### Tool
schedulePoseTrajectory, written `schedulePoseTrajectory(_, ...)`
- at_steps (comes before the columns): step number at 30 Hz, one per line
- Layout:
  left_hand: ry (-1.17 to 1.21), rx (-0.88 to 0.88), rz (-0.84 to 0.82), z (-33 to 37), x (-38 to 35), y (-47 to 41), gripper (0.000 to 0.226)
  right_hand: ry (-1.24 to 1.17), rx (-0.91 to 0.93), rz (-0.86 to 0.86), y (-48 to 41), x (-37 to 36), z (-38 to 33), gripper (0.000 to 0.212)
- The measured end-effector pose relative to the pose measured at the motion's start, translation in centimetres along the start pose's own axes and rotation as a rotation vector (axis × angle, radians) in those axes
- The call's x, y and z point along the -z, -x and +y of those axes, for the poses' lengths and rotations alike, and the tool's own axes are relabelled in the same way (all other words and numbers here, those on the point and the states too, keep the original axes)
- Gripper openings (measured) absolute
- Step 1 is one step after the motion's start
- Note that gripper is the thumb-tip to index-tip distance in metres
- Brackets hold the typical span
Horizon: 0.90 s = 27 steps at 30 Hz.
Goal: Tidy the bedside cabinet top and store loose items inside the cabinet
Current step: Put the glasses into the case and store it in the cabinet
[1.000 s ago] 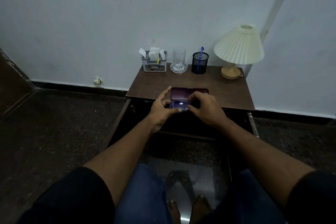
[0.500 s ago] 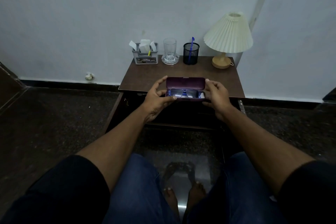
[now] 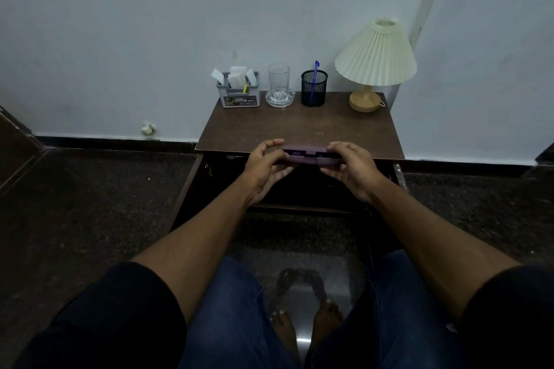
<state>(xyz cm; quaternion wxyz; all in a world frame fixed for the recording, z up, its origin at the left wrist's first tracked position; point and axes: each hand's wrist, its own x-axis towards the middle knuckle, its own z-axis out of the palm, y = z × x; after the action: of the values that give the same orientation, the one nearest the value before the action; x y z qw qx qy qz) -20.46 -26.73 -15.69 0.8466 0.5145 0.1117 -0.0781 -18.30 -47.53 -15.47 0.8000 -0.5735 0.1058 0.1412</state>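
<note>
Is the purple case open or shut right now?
Shut: the purple case shows lid and base pressed together, no interior visible, held between left hand and right hand.

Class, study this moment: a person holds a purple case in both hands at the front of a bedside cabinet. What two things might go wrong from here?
1. The purple case is off the cabinet top, gripped only at its ends by the left hand and right hand; a slip could drop it.
2. The glass stands on a glass dish at the back; a careless reach might topple it.
</note>
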Motion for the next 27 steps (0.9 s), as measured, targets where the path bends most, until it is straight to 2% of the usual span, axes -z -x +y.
schedulePoseTrajectory(2, 0.007, 0.012, 0.041, -0.1, -0.5, 0.1, 0.031, 0.000, 0.022, 0.004, 0.0, 0.0, 0.2, 0.014)
schedulePoseTrajectory(6, -0.026, -0.016, 0.123, -0.3, -1.5, 0.0, 0.033, -0.016, 0.038, -0.006, 0.2, -0.3, 0.5, 0.034)
schedulePoseTrajectory(12, -0.035, 0.002, 0.217, -0.6, -2.2, -0.1, 0.028, -0.021, 0.010, 0.041, 0.3, -0.7, 0.5, 0.013)
schedulePoseTrajectory(19, -0.048, 0.019, 0.229, -0.8, -2.2, -0.3, 0.025, 0.026, -0.029, 0.082, 0.5, -1.0, 0.1, 0.024)
schedulePoseTrajectory(27, -0.057, 0.022, 0.218, -0.9, -2.2, -0.5, 0.027, 0.012, -0.006, 0.105, 0.3, -1.2, 0.3, 0.021)
